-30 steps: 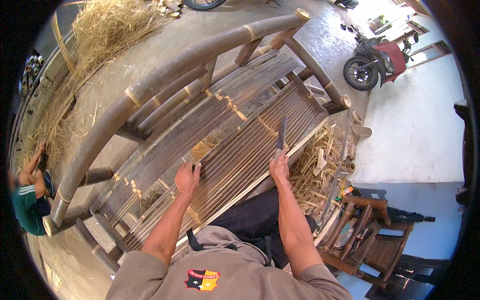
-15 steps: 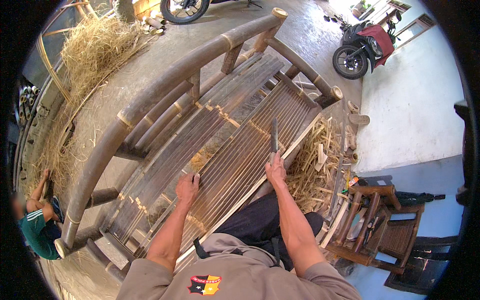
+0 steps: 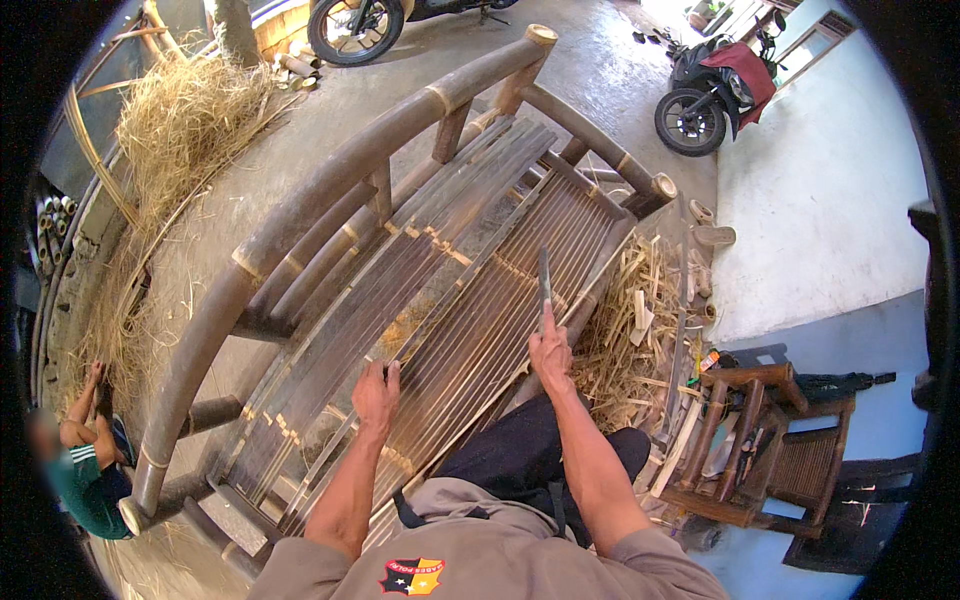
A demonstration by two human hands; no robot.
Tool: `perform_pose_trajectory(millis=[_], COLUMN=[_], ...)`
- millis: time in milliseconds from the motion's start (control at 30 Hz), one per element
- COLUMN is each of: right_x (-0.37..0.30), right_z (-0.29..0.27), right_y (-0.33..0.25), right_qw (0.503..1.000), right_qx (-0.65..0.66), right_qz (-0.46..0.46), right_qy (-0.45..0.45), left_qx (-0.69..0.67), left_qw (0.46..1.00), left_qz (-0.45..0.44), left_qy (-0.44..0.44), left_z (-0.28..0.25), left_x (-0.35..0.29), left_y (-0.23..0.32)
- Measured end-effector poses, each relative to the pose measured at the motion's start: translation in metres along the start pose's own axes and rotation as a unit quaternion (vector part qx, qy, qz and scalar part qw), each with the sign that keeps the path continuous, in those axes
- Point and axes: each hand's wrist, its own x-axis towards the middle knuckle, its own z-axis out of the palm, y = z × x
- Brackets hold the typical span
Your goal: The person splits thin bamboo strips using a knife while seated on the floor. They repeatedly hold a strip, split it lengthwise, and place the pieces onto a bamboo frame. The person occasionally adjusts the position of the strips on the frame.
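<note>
The bamboo bench (image 3: 335,172) lies lengthwise from near left to far right, its slatted front panel (image 3: 490,310) between and beyond the hands. The left hand (image 3: 376,398) is curled at the panel's rear edge, grip unclear; well apart, the right hand (image 3: 551,355), nearer the front edge, grasps a knife (image 3: 544,275), blade pointing away.

Straw (image 3: 180,140) left of bench (image 3: 450,345), shavings (image 3: 630,330) at right

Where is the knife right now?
In the head view, the knife is just right of centre, held in the right hand and pointing forward over the bamboo slats.
</note>
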Motion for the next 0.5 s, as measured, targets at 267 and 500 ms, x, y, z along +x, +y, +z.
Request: perform_pose_trajectory(millis=[267,500], right_x=[0.012,0.003], right_z=[-0.003,-0.003], right_y=[-0.076,-0.153], right_qw=[0.943,0.874], right_qx=[0.318,0.447], right_qz=[0.061,0.112], right_qy=[-0.083,-0.151], left_qx=[0.035,0.008], left_qw=[0.999,0.998], left_qz=[0.028,0.055], left_qy=[-0.014,0.021], left_z=[-0.037,-0.049], left_x=[-0.024,-0.045], left_y=[0.015,0.011])
